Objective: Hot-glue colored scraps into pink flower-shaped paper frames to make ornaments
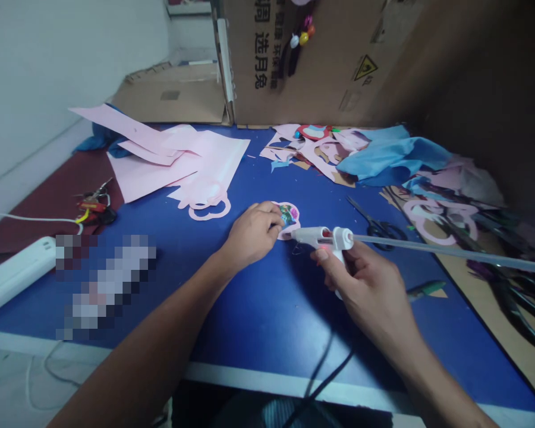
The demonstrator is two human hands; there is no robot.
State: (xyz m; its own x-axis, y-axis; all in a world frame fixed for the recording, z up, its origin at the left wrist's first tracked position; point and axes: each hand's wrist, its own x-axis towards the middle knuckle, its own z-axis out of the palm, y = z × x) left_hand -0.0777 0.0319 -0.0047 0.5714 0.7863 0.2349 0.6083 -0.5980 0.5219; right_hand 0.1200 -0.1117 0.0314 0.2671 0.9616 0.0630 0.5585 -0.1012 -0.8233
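On the blue table my left hand (255,230) has its fingers closed at the edge of a small pink paper cutout (298,222). A shiny green and magenta decoration (289,214) lies on that cutout, partly hidden by my fingertips. My right hand (370,282) is wrapped around the handle of a white glue gun (314,237). Its nozzle points left and meets the cutout's lower edge beside my left fingers; whether they touch, I cannot tell. A long clear glue stick (437,249) sticks out of the gun's back.
Pink paper sheets (156,172) and a ring-shaped pink cutout (209,213) lie back left. Paper scraps and blue sheeting (392,156) fill the back right. Black scissors (378,229) and a green-handled tool (428,289) are near my right hand. A white power strip (18,273) sits left; cardboard (312,101) stands behind.
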